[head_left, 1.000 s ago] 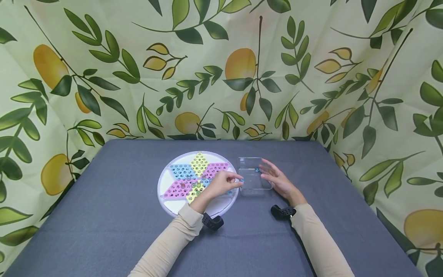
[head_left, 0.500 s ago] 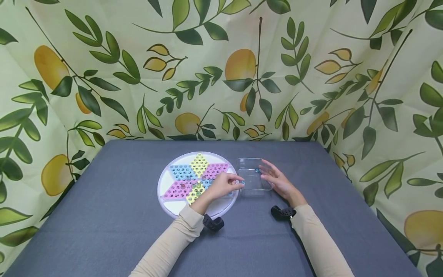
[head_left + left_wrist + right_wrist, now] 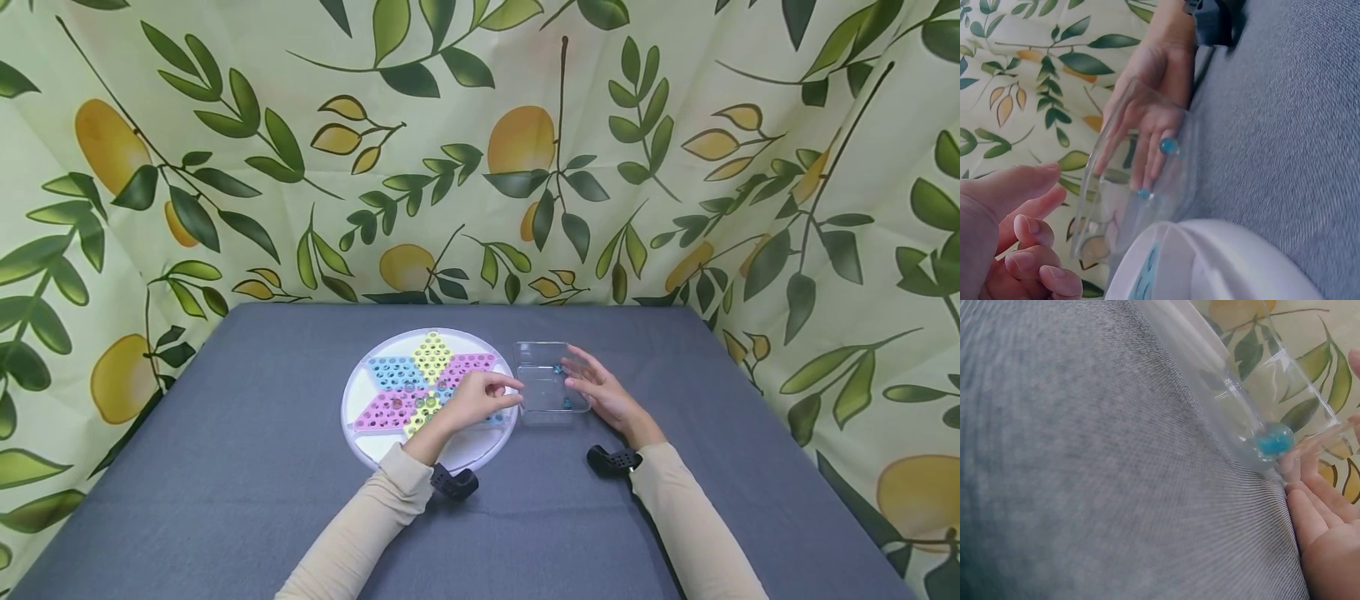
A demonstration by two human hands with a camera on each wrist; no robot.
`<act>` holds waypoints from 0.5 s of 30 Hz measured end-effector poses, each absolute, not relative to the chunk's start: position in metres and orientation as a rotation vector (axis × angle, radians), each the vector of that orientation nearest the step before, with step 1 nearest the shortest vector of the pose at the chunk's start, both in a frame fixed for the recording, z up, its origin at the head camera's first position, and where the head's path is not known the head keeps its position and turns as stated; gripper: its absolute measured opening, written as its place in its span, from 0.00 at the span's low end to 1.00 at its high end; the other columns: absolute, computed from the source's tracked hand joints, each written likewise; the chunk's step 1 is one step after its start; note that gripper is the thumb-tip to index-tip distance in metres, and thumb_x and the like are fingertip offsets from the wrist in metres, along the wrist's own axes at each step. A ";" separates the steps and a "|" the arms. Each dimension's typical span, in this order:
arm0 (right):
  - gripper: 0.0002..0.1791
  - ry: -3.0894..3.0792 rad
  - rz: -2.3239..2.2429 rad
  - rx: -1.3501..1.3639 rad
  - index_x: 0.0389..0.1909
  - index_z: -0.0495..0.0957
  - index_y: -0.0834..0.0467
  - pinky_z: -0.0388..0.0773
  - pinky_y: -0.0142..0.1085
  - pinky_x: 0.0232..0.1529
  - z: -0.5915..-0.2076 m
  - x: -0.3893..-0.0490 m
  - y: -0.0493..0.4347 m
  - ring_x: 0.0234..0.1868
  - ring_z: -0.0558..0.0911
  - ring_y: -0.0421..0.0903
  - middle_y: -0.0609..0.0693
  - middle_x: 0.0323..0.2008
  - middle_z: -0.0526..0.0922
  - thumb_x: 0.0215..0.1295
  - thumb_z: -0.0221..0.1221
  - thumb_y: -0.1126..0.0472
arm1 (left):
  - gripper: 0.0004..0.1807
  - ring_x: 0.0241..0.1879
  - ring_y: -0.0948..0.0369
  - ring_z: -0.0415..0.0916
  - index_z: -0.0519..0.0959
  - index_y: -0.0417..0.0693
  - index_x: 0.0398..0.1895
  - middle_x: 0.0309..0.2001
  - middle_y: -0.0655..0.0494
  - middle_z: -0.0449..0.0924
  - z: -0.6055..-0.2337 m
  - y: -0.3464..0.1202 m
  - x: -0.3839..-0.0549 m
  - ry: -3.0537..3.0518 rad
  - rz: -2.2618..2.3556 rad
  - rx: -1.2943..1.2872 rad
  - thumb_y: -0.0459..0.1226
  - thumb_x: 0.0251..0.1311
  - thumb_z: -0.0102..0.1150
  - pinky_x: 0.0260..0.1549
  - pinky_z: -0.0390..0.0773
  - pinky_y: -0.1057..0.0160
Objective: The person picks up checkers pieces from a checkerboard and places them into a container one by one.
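My left hand (image 3: 483,398) hovers over the right edge of the Chinese checkers board (image 3: 372,451). Nothing shows between its thumb and fingers (image 3: 1027,234), which stand apart in the left wrist view. Beside the board is a clear plastic box (image 3: 542,410). Two blue glass marbles lie in it: one marble (image 3: 557,368) towards the back, another marble (image 3: 567,403) near the front right corner. At the box's right side my right hand (image 3: 611,402) rests with fairly straight fingers against the wall. The right wrist view shows a marble (image 3: 1274,440) close to those fingers.
Several marbles (image 3: 397,403) sit in holes on the board's pink, yellow and blue star. A grey cloth (image 3: 247,467) covers the table. Behind it hangs a leaf-patterned curtain (image 3: 450,200). Black straps with cameras are on both wrists.
A blue marble at my left fingertips has been let go and now lies at the box's front right. My left hand has drawn slightly left. The right hand has not moved.
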State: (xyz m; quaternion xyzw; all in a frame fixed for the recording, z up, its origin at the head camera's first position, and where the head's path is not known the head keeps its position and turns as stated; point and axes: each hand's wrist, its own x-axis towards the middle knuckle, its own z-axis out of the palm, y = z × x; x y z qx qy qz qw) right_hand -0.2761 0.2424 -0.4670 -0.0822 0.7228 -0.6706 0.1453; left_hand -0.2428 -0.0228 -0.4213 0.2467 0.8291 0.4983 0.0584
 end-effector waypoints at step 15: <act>0.40 2.045 -1.949 -0.243 0.76 0.43 0.50 0.38 0.55 0.77 -0.464 -0.275 0.243 0.79 0.44 0.56 0.60 0.77 0.46 0.70 0.53 0.63 | 0.14 0.21 0.68 0.59 0.83 0.40 0.46 0.19 0.62 0.64 -0.412 -0.056 -0.242 2.594 1.522 0.626 0.36 0.57 0.63 0.22 0.61 0.75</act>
